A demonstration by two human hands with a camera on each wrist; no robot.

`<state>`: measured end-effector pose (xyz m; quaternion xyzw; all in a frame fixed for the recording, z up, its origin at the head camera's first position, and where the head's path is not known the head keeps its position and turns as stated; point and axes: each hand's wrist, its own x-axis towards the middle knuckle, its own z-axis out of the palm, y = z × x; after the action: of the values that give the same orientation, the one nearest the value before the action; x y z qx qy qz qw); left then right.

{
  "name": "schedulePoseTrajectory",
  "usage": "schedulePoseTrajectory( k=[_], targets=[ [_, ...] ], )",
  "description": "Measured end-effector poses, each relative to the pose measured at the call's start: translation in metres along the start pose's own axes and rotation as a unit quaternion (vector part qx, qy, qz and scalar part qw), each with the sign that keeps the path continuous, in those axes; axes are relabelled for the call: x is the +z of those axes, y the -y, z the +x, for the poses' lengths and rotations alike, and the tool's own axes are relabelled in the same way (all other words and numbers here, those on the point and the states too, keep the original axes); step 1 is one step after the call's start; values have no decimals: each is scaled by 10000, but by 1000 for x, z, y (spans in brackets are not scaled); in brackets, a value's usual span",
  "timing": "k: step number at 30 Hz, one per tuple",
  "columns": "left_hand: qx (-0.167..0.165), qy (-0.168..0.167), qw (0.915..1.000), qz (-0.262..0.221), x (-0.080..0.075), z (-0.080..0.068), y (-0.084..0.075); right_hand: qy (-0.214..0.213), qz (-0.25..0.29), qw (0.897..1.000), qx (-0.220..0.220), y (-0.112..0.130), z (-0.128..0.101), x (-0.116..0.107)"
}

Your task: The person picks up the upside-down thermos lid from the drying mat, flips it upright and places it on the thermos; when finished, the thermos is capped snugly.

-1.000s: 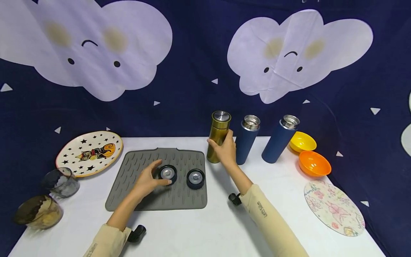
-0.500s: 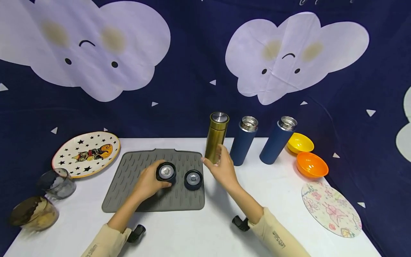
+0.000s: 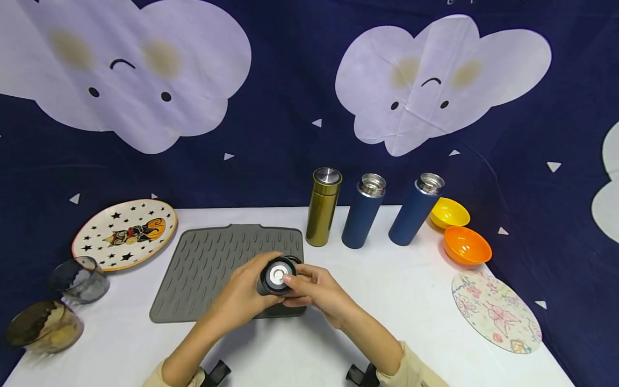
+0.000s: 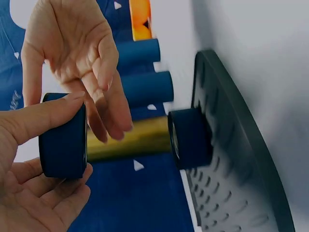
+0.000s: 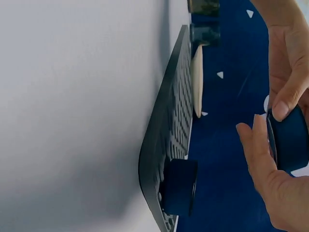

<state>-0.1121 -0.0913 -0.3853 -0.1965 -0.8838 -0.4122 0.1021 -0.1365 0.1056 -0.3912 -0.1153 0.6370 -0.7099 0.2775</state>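
Note:
My left hand (image 3: pixel 237 295) grips a dark blue bottle lid (image 4: pixel 65 137), raised over the front right of the grey ridged mat (image 3: pixel 208 263). The lid's silver inner face (image 3: pixel 277 274) points up towards the head camera. Beside it is my right hand (image 3: pixel 321 295), its fingers loosely extended and its thumb overlapping the lid's edge in the head view. The left wrist view shows that hand's palm (image 4: pixel 79 43) facing the lid without closing round it. A second dark blue lid (image 5: pixel 179 187) stays on the mat, mostly hidden behind the hands in the head view.
Behind the mat's right side stand a gold bottle (image 3: pixel 321 215) with its lid on and two lidless blue bottles (image 3: pixel 362 217) (image 3: pixel 413 215). Yellow (image 3: pixel 450 213) and orange bowls (image 3: pixel 467 246) and a floral round board (image 3: pixel 495 312) lie right. A star-patterned plate (image 3: pixel 96 242) and two glass cups (image 3: pixel 82 282) (image 3: pixel 45 328) are left.
My right hand has let go of the gold bottle and come down to the lid. My left hand has lifted one lid off the mat and brought it right, towards the right hand.

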Motion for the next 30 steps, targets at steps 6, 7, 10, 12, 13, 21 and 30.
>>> schedulePoseTrajectory(
  k=[6, 7, 10, 12, 13, 21, 30],
  targets=[
    [359, 27, 9993, 122, 8, -5, -11, 72, 307, 9995, 75, -5, -10, -1],
    [424, 16, 9990, 115, 8, -6, -12, 36, 334, 9994, 85, -5, -12, -1],
    [464, 94, 9989, 12, 9, -7, -14, -62, 332, 9994, 70, -5, -15, -1],
    [344, 271, 9989, -173, 8, -8, -13, -155, 297, 9994, 48, -5, -18, -1],
    [255, 366, 9985, -310, 7, -8, -13, -207, 240, 9995, -1, -5, -19, 0],
    [-693, 1027, 9560, -2660, -7, -5, -4, -868, -1562, 9633, -2002, -12, -34, 4],
    [-739, 1880, 8935, -4012, -6, -5, -3, -1650, -5543, 5284, -6215, -8, -34, -1]
  ],
)
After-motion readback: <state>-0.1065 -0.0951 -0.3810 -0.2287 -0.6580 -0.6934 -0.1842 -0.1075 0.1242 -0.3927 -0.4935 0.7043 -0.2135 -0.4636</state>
